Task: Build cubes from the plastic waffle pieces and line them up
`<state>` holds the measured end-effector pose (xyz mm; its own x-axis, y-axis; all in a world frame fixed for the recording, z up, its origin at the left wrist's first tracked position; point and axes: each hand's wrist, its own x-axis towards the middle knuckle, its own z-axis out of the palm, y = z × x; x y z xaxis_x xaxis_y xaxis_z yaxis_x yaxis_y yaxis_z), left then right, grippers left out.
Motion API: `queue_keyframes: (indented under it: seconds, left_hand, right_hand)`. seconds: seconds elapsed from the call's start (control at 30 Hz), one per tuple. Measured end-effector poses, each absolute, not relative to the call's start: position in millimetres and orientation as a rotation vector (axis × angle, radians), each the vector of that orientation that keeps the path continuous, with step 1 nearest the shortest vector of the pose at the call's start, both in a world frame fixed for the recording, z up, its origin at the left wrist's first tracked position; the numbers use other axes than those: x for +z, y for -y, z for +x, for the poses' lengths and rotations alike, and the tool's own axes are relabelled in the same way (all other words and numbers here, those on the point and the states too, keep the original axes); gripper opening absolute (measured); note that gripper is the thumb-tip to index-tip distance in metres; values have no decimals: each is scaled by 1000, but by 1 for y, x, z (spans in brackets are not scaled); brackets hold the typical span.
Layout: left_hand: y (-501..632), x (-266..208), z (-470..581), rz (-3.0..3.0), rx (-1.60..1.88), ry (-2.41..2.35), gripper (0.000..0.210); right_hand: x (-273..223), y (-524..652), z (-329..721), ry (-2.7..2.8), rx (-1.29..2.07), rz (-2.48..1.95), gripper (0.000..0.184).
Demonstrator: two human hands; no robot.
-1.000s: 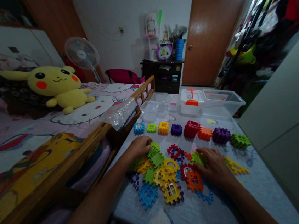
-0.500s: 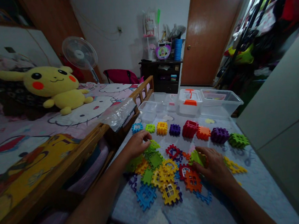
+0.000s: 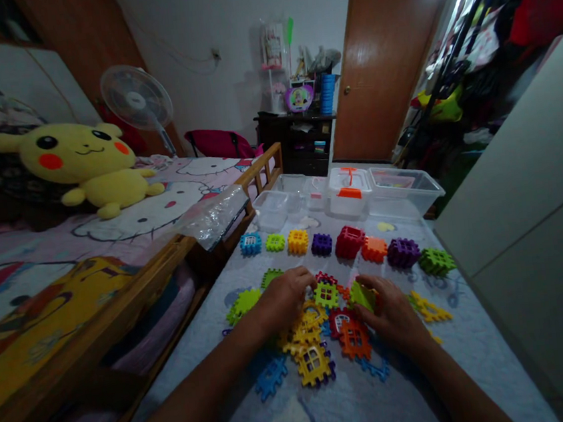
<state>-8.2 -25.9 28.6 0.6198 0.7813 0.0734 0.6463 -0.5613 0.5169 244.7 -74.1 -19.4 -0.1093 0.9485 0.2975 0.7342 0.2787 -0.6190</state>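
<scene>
My left hand (image 3: 288, 297) reaches over the loose pile, fingers closed on a lime-green window tile (image 3: 326, 295) with notched edges. My right hand (image 3: 389, 307) grips lime-green tiles (image 3: 361, 296), held tilted at the pile's right side. Beneath the hands lie yellow window tiles (image 3: 313, 363), an orange window tile (image 3: 355, 339), a red tile (image 3: 338, 323) and a blue tile (image 3: 271, 376). Left of my left wrist rests another lime-green tile (image 3: 244, 305). My left forearm and hand hide part of the pile.
Behind the pile stands a row of sorted stacks, among them a blue stack (image 3: 251, 244), a red stack (image 3: 350, 242) and a green stack (image 3: 436, 261). Clear plastic boxes (image 3: 404, 188) line the table's far end. A wooden bed rail (image 3: 166, 267) borders the left side.
My left hand has moved right across the pile, and a lime-green window tile now shows at its fingertips. My right hand keeps its lime-green tiles. The view has turned slightly right.
</scene>
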Motion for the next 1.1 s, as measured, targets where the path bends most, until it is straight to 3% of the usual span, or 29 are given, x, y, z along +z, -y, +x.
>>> queue_keyframes:
  seconds: [0.37, 0.47, 0.73, 1.1]
  left_hand:
    - [25, 26, -21, 2351, 600, -1209, 25]
    - [25, 26, -20, 2372, 561, -1174, 27]
    - [23, 31, 14, 2630, 221, -1087, 60]
    - [19, 37, 32, 2778, 4, -1159, 38]
  right_hand:
    - [-8, 66, 204, 2001, 462, -1360, 54]
    - [-7, 68, 207, 1952, 457, -1391, 45]
    - [-8, 69, 241, 1759, 354, -1495, 29]
    - [-12, 68, 244, 1747, 339, -1504, 25]
